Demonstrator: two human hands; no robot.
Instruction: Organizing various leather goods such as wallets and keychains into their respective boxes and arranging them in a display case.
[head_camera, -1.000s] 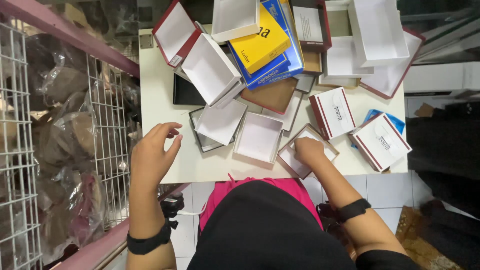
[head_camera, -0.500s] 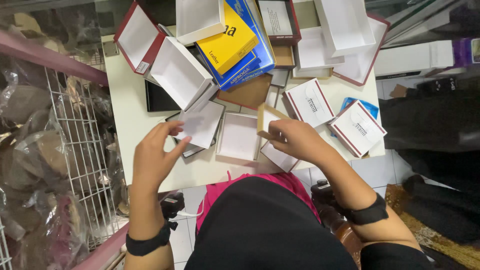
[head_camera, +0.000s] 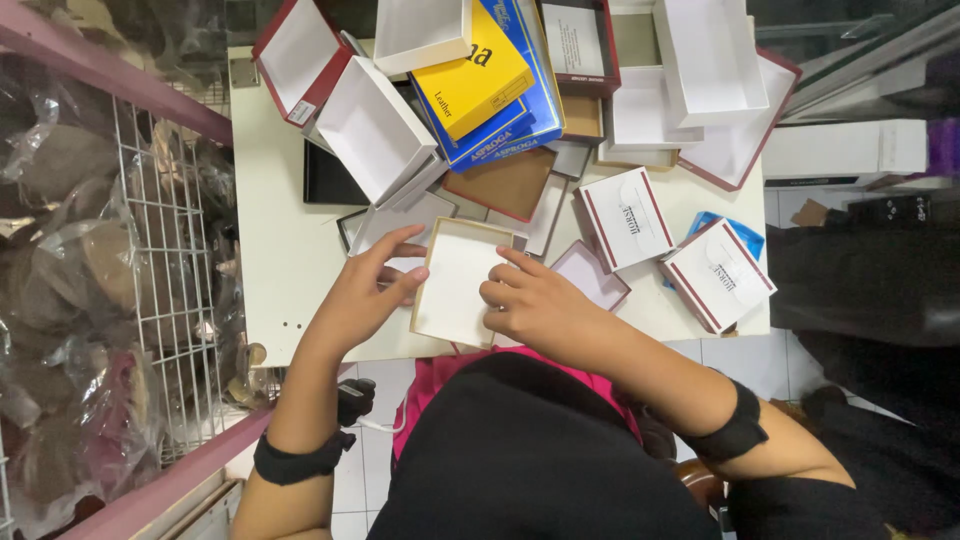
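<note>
My left hand (head_camera: 365, 295) and my right hand (head_camera: 535, 305) hold a shallow white box tray with a tan rim (head_camera: 455, 280) between them, just above the near edge of the cream table (head_camera: 275, 250). The left fingers pinch its left rim. The right fingers press on its right side and rim. The tray is open and looks empty. Right behind it lie other flat white trays and lids (head_camera: 400, 215). A small pale-lined tray (head_camera: 595, 275) sits just right of my right hand.
Open boxes crowd the far side of the table: a yellow box (head_camera: 475, 75) on a blue one (head_camera: 525, 115), dark-red boxes with white linings (head_camera: 300, 50), and two white lids with red edges (head_camera: 625, 215) (head_camera: 718, 275) at right. A wire rack with bagged goods (head_camera: 150, 260) stands left.
My right hand lifted the white tray from the spread of boxes and brought it left. My left hand came in and now grips its other side.
</note>
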